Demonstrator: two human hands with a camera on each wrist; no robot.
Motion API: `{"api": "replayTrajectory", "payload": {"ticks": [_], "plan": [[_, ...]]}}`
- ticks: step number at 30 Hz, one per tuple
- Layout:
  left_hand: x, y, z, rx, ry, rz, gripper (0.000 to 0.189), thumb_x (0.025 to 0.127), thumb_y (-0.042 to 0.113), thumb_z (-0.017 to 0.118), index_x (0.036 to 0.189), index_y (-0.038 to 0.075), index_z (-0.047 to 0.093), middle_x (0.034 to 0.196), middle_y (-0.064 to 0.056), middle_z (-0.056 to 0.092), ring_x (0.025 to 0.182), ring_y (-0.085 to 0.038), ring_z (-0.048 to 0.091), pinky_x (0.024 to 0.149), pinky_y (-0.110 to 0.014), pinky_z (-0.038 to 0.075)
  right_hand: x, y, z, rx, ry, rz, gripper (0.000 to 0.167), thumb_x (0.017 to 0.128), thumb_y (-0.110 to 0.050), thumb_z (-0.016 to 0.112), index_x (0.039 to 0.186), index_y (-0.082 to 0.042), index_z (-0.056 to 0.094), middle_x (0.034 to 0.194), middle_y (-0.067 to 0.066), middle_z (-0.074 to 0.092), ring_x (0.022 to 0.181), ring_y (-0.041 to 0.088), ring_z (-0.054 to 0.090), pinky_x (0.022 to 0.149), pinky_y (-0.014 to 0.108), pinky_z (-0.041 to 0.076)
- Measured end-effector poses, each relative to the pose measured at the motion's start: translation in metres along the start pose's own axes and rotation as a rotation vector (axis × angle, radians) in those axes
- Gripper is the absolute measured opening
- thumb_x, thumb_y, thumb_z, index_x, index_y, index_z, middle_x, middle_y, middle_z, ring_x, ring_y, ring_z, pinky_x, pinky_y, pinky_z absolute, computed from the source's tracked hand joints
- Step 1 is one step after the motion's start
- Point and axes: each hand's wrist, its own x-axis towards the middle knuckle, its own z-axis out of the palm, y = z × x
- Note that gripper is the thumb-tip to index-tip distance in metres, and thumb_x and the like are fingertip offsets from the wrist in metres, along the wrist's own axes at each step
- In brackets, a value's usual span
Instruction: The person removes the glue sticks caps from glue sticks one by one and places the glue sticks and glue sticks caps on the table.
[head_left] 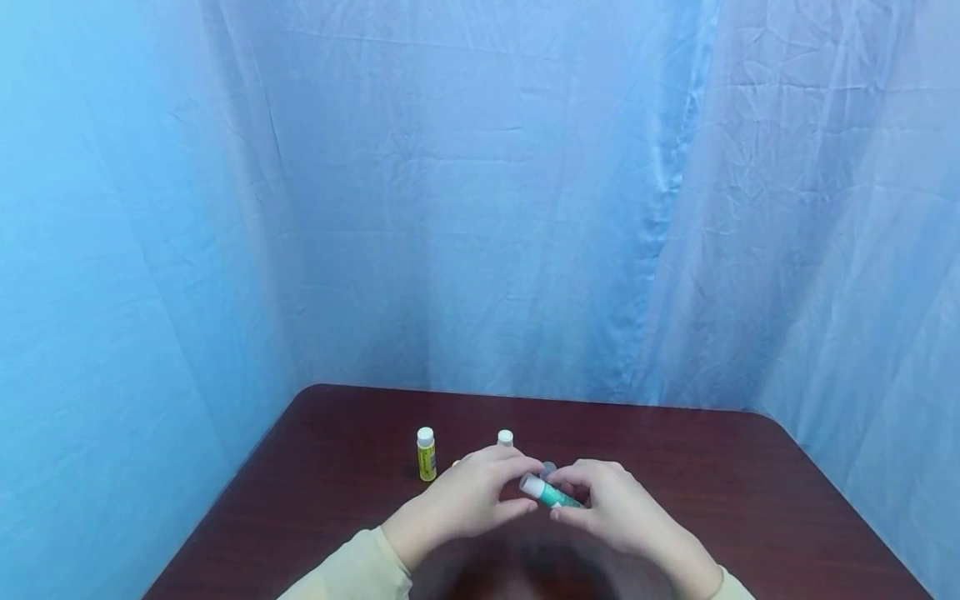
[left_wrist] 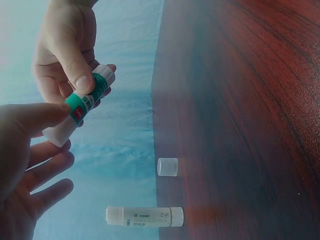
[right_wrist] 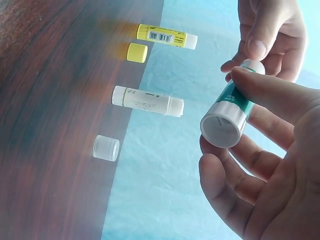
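Note:
A glue stick with a green label [head_left: 557, 497] is tilted between both hands above the table. My right hand [head_left: 611, 504] holds its body between thumb and fingers; the ribbed, hollow white base [right_wrist: 223, 125] faces the right wrist camera. My left hand [head_left: 468, 496] has its thumb and fingers around the pale end [left_wrist: 59, 134] of the stick. Beyond the hands a white glue stick [right_wrist: 147, 101] stands upright, its lower part hidden in the head view. Beside it on the table lies a clear cap [left_wrist: 168, 167].
To the left stands a yellow glue stick [head_left: 426, 456] with a white top. A yellow cap [right_wrist: 136, 52] sits near it, mostly hidden by the left hand in the head view. Blue curtains [head_left: 480, 208] surround the dark red table [head_left: 675, 442] at the back and sides.

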Motion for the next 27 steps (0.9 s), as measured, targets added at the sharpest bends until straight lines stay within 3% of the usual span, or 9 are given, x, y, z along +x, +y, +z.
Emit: {"api": "replayTrajectory", "payload": {"ticks": [11,16,20,27], "plan": [[0.0007,-0.0029,0.0018,0.006,-0.013,0.019,0.026,0.090,0.020,0.081,0.115,0.018,0.075,0.106,0.012,0.070,0.096,-0.001,0.062,0.083,-0.012,0.047,0.0019,-0.0026,-0.0006,0.011,-0.025,0.004,0.015,0.087,-0.022,0.082,0.094,-0.032,0.072,0.080,-0.014,0.060,0.068,0.004,0.054,0.057,0.026,0.048],[0.0004,-0.0055,0.0026,0.001,-0.005,0.032,0.022,0.092,0.022,0.079,0.113,0.019,0.075,0.103,0.012,0.070,0.090,-0.002,0.062,0.079,-0.011,0.045,0.0028,-0.0010,-0.0002,0.017,-0.043,-0.018,0.012,0.086,-0.028,0.084,0.092,-0.027,0.074,0.081,-0.012,0.059,0.071,0.006,0.054,0.059,0.026,0.048],[-0.0001,-0.0069,0.0032,0.000,-0.019,0.043,0.021,0.094,0.024,0.077,0.114,0.019,0.075,0.103,0.012,0.071,0.091,-0.003,0.063,0.081,-0.011,0.046,0.0041,0.0005,0.0004,0.011,-0.052,-0.048,0.012,0.086,-0.033,0.083,0.094,-0.027,0.076,0.082,-0.013,0.057,0.071,0.006,0.053,0.060,0.025,0.047],[0.0001,-0.0079,0.0022,-0.015,-0.061,0.056,0.025,0.093,0.027,0.078,0.116,0.017,0.074,0.103,0.012,0.069,0.089,0.002,0.058,0.081,-0.010,0.045,0.0047,0.0019,0.0014,-0.008,-0.049,-0.089,0.009,0.087,-0.026,0.083,0.093,-0.028,0.077,0.083,-0.016,0.056,0.070,0.005,0.054,0.059,0.023,0.048]]}}
